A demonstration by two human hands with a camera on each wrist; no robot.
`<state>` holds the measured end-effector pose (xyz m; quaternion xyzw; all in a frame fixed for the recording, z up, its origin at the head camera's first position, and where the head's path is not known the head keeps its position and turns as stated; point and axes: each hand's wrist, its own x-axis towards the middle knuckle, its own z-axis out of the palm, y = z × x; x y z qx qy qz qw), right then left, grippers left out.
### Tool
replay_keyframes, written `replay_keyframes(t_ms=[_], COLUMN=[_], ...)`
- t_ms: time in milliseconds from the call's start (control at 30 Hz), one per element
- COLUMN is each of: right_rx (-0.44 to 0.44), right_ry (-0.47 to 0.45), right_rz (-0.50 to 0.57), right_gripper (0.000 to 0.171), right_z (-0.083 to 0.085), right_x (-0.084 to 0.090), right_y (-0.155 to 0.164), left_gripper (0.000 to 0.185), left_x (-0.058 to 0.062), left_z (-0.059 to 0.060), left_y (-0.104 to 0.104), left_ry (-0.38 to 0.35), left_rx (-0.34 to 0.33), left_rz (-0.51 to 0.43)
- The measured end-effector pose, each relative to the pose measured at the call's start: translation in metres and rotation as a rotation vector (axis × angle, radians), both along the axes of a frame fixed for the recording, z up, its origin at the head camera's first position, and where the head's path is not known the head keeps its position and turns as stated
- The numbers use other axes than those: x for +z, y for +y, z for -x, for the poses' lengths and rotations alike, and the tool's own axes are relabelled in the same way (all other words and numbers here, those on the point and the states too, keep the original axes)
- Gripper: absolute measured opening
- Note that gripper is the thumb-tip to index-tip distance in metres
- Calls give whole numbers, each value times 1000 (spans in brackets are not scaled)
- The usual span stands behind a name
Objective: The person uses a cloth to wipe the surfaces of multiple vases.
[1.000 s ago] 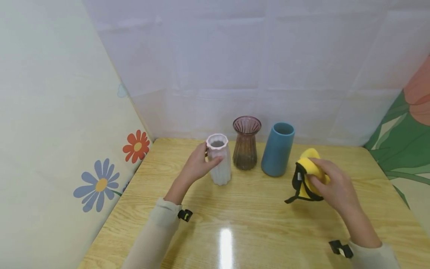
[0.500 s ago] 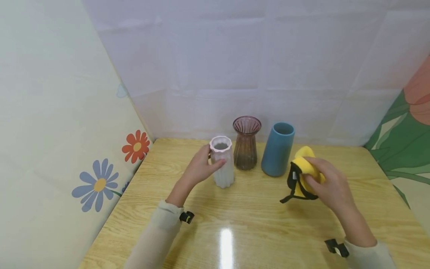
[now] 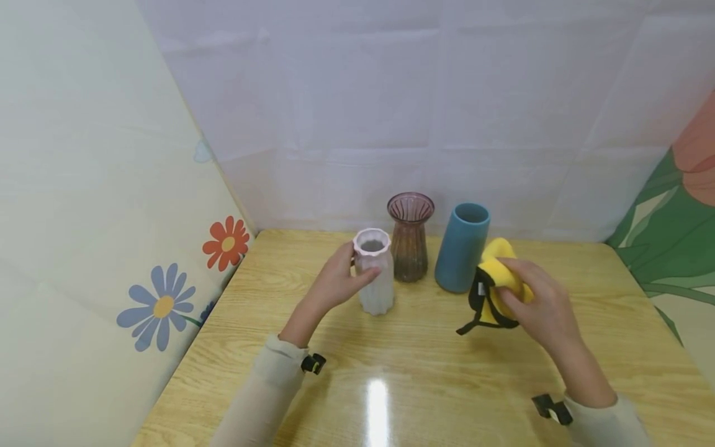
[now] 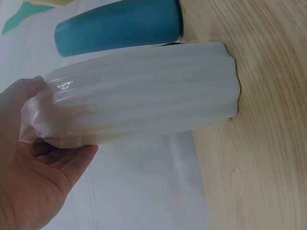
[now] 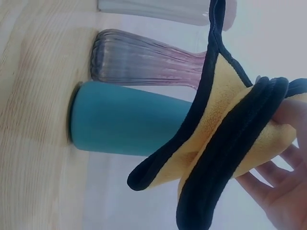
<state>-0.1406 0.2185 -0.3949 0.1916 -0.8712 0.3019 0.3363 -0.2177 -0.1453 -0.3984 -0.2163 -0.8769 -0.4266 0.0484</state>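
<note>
My left hand [image 3: 339, 282] grips a white ribbed vase [image 3: 375, 272] near its rim, and the vase stands upright on the wooden table [image 3: 424, 366]. The left wrist view shows the same white ribbed vase [image 4: 139, 105] held by my left hand [image 4: 33, 167] close to its mouth. My right hand [image 3: 535, 304] holds a bunched yellow cloth with black trim [image 3: 494, 282] above the table, right of the vases. In the right wrist view the yellow cloth [image 5: 230, 143] hangs folded from my right hand [image 5: 283, 191].
A ribbed brownish-pink glass vase [image 3: 410, 237] and a blue vase [image 3: 462, 247] stand behind, near the back wall. Flowered panels close the left side [image 3: 167, 304] and right side [image 3: 676, 236]. The blue vase [image 5: 129, 120] and the glass vase [image 5: 144, 64] lie just beyond the cloth.
My left hand has shifted the white vase a little right and toward me. My right hand has carried the yellow cloth left, closer to the blue vase.
</note>
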Motion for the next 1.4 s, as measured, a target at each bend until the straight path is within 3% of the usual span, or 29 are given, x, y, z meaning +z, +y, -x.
replay_keyframes(t_ms=[367, 1067, 1400], right_rx=[30, 119, 139], right_ry=[-10, 130, 105], right_rz=[22, 95, 125], right_gripper=[54, 55, 47], right_z=[-1, 5, 8], right_x=[3, 2, -6], right_y=[-11, -33, -45], left_gripper=[63, 66, 67], left_x=[-1, -1, 1], left_z=[-3, -11, -15], left_y=[6, 21, 28], left_ry=[19, 13, -16], left_rx=[-32, -67, -82], left_rz=[1, 18, 23])
